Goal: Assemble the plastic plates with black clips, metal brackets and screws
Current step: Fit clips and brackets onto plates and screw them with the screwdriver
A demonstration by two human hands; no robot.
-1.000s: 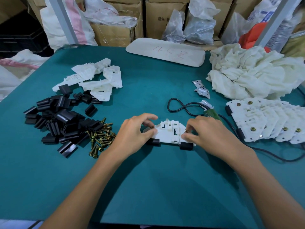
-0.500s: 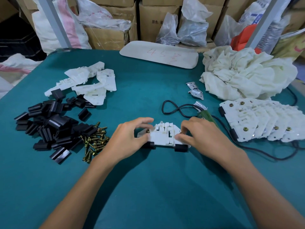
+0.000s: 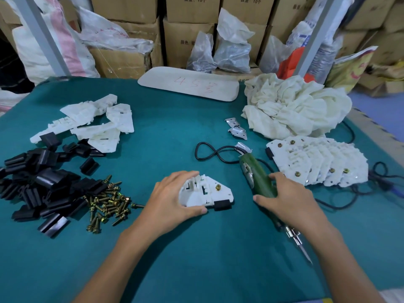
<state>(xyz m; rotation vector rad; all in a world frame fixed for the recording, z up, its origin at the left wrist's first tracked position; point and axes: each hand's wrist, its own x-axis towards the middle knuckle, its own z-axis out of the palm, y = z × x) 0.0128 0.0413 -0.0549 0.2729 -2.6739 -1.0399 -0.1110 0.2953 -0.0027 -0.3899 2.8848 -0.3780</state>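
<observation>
Green table (image 3: 196,248) under the white plate (image 3: 209,193). Far right of the plate and beyond, heaped cloth (image 3: 293,110); nearer on the right, a row of finished plates (image 3: 323,162). Well left of the plate, piled black clips (image 3: 39,184). Left hand (image 3: 168,202) curled round the plate's left edge, gripping it. Right hand (image 3: 286,200) just right of the plate, wrapped round a green screwdriver (image 3: 258,178). Screws (image 3: 107,200) between clips and plate; brackets (image 3: 237,130) beyond.

Even soft light, wide-angle edge distortion
</observation>
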